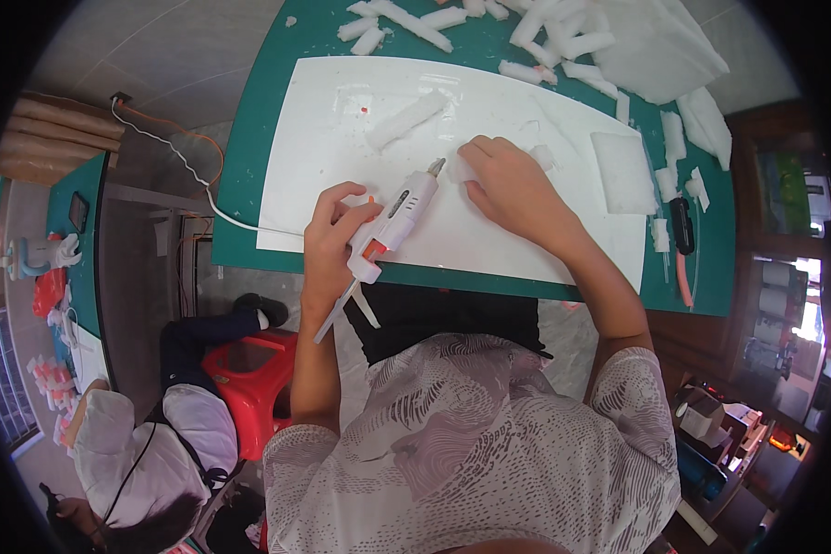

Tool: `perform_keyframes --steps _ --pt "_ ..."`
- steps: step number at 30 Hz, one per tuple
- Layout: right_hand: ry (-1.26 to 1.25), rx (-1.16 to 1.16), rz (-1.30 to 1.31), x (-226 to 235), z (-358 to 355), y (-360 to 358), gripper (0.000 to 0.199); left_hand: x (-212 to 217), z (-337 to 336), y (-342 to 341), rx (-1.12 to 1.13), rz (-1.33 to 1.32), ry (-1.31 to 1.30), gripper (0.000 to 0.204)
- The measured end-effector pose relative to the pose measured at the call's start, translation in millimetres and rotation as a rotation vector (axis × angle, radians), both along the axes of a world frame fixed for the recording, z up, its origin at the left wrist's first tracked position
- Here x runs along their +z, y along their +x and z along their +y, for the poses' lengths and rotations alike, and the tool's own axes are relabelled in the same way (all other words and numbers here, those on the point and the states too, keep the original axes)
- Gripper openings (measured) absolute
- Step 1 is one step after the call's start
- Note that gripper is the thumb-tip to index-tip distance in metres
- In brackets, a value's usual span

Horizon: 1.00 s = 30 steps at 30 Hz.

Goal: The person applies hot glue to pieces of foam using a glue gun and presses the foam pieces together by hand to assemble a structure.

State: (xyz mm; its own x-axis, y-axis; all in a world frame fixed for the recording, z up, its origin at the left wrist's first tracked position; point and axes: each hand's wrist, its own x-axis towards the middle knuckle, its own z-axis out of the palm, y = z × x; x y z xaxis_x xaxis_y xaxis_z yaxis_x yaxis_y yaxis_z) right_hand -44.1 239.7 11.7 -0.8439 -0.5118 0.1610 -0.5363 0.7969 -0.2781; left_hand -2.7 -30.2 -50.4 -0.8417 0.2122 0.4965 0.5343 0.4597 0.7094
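Observation:
My left hand (331, 242) is wrapped round a white hot glue gun (404, 214) with an orange trigger and a clear glue stick (334, 312) sticking out of its back end. The gun's metal nozzle points up and right, close to the fingers of my right hand (512, 192). That hand is closed over a small white wadding piece (541, 157) on the white board (291, 175); much of the piece is hidden under the fingers. A rolled strip of white wadding (408, 120) lies on the board left of it. Toward the board's right side lies a flat wadding square (623, 173).
Wadding strips (415, 23) and a large wadding sheet (660, 46) lie along the green mat's (249, 138) far side. A black-handled tool (681, 224) rests at right. The gun's white cord (240, 222) runs left. A person (157, 434) sits near a red stool (249, 369).

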Motion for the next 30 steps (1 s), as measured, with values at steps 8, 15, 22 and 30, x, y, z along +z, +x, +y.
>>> perform_keyframes --steps 8,15,22,30 --pt "0.015 -0.025 -0.076 2.7 -0.1 -0.1 0.028 1.4 1.7 -0.1 0.000 0.011 0.005 0.037" --pt "-0.035 -0.004 -0.036 0.7 2.2 0.0 0.023 1.6 1.0 -0.1 -0.007 0.015 -0.017 0.041" --pt "-0.026 -0.008 -0.033 0.0 0.9 0.7 0.024 0.8 0.9 -0.4 -0.006 0.020 -0.033 0.042" --pt "-0.037 0.009 0.007 -2.9 2.0 0.6 0.024 0.1 0.7 -0.7 -0.009 0.025 -0.038 0.042"
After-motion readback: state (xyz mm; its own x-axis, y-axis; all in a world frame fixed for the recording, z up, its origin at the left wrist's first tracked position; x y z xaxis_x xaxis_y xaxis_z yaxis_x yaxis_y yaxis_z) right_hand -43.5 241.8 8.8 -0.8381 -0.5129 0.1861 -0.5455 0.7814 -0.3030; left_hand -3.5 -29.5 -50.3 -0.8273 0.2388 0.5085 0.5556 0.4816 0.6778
